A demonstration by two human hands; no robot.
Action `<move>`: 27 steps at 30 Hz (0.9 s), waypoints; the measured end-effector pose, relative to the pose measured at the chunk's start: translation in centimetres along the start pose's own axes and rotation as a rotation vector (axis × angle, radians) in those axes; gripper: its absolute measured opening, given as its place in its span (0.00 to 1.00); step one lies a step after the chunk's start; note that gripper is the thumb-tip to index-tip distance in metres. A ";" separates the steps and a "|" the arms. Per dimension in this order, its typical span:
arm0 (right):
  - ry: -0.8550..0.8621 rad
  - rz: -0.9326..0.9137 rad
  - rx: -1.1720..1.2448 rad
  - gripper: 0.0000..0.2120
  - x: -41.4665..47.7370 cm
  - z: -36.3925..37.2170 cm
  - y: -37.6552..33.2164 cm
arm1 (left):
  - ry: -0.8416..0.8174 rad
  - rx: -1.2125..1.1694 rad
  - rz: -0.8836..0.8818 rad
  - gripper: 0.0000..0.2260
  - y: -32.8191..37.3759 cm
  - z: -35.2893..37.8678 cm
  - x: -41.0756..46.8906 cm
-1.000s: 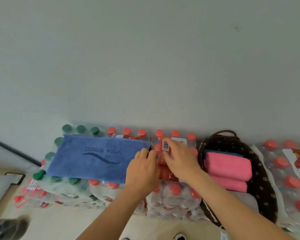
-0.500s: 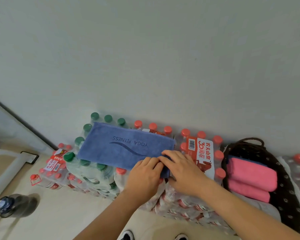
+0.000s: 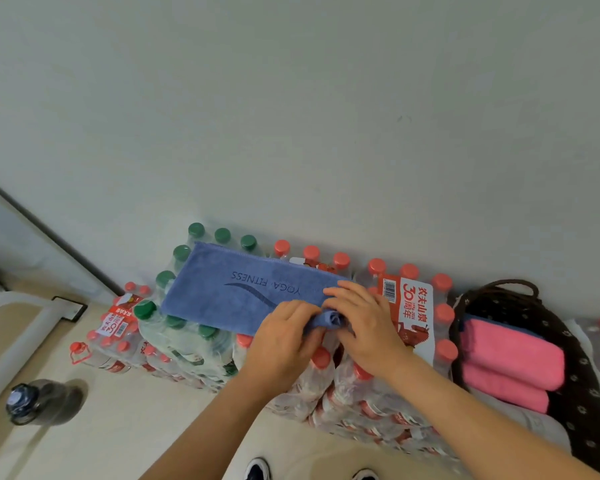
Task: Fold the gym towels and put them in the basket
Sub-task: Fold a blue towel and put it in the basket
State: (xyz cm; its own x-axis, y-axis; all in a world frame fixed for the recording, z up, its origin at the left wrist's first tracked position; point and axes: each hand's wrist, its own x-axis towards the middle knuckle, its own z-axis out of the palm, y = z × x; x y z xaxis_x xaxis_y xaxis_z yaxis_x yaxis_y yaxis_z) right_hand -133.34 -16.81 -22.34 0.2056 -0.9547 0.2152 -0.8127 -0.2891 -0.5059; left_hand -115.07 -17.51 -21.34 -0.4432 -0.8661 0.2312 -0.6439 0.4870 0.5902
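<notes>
Two hands on the right end of the blue towel [image 3: 243, 289]. The towel lies flat on top of the shrink-wrapped water-bottle packs [image 3: 409, 306], long axis left-right along the wall.

Left hand [image 3: 284, 337]: fingers curled round a small roll [image 3: 329, 320] formed at that end. Right hand [image 3: 368, 327]: fingers arched over the same roll; thumb hidden, reads as a pinch. The hands are just beside each other with the roll between them.

All the free cloth runs left of the grip, away from the basket [image 3: 584, 375]. The basket sits to the right, past one red-capped pack, with two folded pink towels [image 3: 513, 348] already inside.

My read: the roll has to travel left along the long axis. Left hand is nearer the loose cloth, right hand nearer the basket, so the right probably carries. The bumpy caps underneath could skew the roll.
</notes>
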 end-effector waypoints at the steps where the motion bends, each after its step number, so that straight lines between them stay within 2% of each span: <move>1: 0.035 -0.028 -0.004 0.15 0.5 -0.4 -0.6 | 0.029 0.008 -0.014 0.09 -0.5 -0.6 0.1; 4: 0.145 -0.092 -0.001 0.09 2.3 -2.9 -2.5 | 0.083 0.105 -0.165 0.19 -3.0 -2.4 0.2; 8: 0.202 0.016 0.120 0.07 3.9 -9.0 -4.2 | 0.086 0.008 -0.401 0.09 -5.3 -5.4 0.3; 11: 0.204 0.184 0.168 0.07 4.7 -14.6 -4.5 | -0.084 -0.404 -0.460 0.04 -4.6 -8.6 1.2; 12: 0.209 0.247 0.192 0.07 4.8 -16.4 -4.1 | -0.116 -0.567 -0.475 0.05 -4.0 -9.9 1.8; 14: 0.145 0.365 0.293 0.07 4.7 -19.2 -2.7 | -0.127 -0.796 -0.511 0.14 -3.4 -11.5 3.4; 17: -0.013 0.568 0.576 0.06 3.0 -19.7 0.9 | -0.131 -0.920 -0.626 0.13 -2.8 -10.9 5.4; 19: -0.063 0.721 0.649 0.06 1.0 -17.0 3.8 | -0.104 -0.954 -0.750 0.15 -3.0 -8.5 6.0; 21: -0.066 0.841 0.583 0.05 -1.0 -13.4 6.5 | -0.022 -0.992 -0.879 0.16 -3.8 -5.4 6.1; 23: -0.035 0.928 0.445 0.04 -2.7 -10.5 8.1 | 0.103 -0.897 -0.939 0.17 -4.0 -3.0 5.8; 26: 0.006 0.956 0.136 0.03 -3.8 -8.5 8.1 | 0.171 -0.718 -0.829 0.17 -3.7 -1.7 5.5; 27: 0.010 0.914 -0.043 0.11 -3.8 -8.3 7.5 | 0.143 -0.690 -0.775 0.16 -3.3 -1.7 5.3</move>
State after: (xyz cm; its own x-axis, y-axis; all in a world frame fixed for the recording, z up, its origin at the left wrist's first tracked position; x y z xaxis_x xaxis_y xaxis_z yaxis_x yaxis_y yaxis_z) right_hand -144.74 -14.72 -20.01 -0.5326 -0.8096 -0.2468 -0.6762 0.5824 -0.4511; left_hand -114.24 -23.85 -20.76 0.0461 -0.9406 -0.3363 -0.2040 -0.3384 0.9186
